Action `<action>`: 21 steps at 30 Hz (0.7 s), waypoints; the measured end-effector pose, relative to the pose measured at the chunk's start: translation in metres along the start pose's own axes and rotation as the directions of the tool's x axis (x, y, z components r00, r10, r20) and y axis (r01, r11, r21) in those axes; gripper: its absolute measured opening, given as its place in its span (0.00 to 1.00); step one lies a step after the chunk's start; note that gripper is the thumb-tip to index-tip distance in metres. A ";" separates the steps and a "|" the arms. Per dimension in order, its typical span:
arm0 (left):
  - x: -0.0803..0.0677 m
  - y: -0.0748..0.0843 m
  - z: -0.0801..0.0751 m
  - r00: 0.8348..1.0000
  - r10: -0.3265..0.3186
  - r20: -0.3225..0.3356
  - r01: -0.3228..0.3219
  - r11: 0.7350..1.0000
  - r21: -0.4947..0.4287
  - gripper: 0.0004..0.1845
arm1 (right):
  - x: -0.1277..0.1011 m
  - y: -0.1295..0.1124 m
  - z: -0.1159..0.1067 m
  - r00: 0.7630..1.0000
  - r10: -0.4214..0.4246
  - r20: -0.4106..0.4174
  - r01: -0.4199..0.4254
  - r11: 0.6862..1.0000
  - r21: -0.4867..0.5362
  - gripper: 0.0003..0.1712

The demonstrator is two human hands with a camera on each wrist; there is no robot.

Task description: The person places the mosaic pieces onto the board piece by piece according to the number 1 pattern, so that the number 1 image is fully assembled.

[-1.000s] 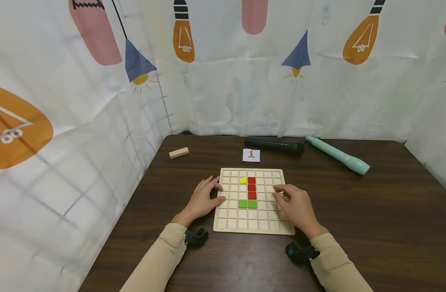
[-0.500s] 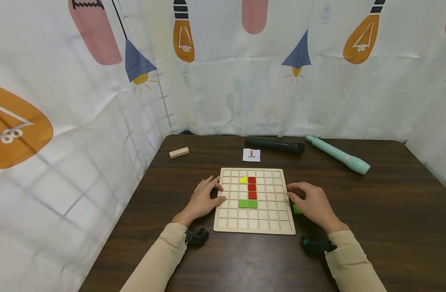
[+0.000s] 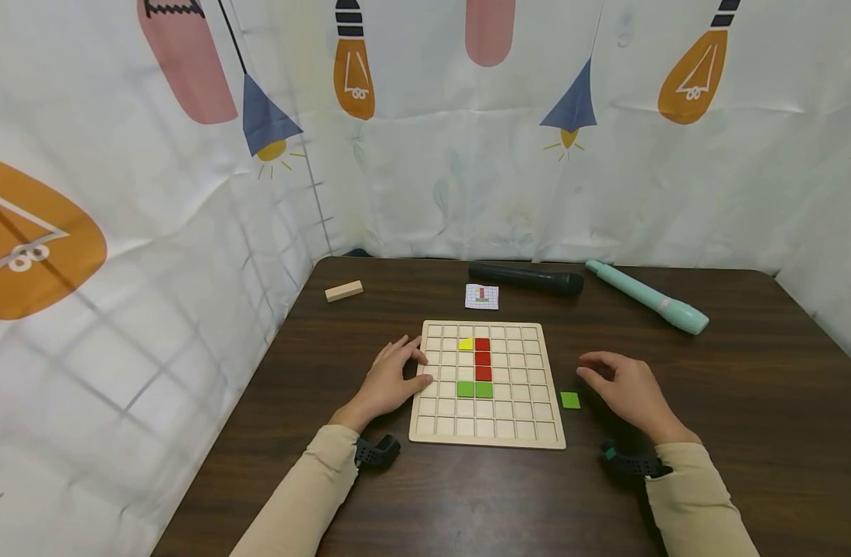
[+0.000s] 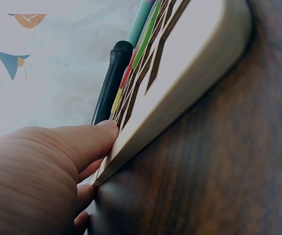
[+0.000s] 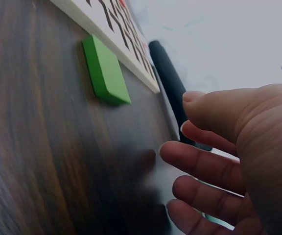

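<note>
Fingers of the right hand (image 3: 627, 391) are loosely curved and hold nothing, hovering over the table (image 3: 732, 402) just right of a loose green tile (image 3: 570, 400), which lies flat just beside the right edge of the wooden grid board (image 3: 487, 429). Left hand (image 3: 389, 381) rests relaxed against the board's left edge, thumb (image 4: 89, 139) touching it, gripping nothing.

Your left hand (image 3: 389, 381): rests on the table (image 3: 711, 433), fingers touching the grid board's (image 3: 487, 430) left edge.
Your right hand (image 3: 623, 391): loosely curled, holding nothing, just right of the loose green tile (image 3: 570, 400).
Green tile: flat on the table, beside the board's right edge.
</note>
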State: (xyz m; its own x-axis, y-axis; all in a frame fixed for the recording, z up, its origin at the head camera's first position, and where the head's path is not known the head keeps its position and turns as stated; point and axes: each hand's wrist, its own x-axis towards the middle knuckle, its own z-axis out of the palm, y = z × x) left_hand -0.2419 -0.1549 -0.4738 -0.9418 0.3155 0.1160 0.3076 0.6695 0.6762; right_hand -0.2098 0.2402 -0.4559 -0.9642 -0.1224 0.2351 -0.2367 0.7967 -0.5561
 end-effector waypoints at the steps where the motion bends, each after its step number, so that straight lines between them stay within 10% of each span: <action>1: 0.000 0.000 0.000 1.000 0.002 -0.001 -0.002 1.000 0.001 0.09 | 0.000 0.002 -0.002 1.000 0.007 0.005 -0.007 1.000 -0.005 0.19; 21: -0.001 0.001 -0.001 1.000 0.003 0.002 -0.003 1.000 -0.003 0.09 | -0.002 0.008 -0.014 0.979 0.008 0.204 -0.006 1.000 -0.010 0.25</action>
State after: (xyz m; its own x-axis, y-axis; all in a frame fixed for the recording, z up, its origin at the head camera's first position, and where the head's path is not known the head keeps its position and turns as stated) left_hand -0.2407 -0.1552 -0.4726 -0.9404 0.3194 0.1167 0.3104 0.6664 0.6779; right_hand -0.2080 0.2551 -0.4503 -0.9702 -0.2338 0.0635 -0.2296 0.8036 -0.5491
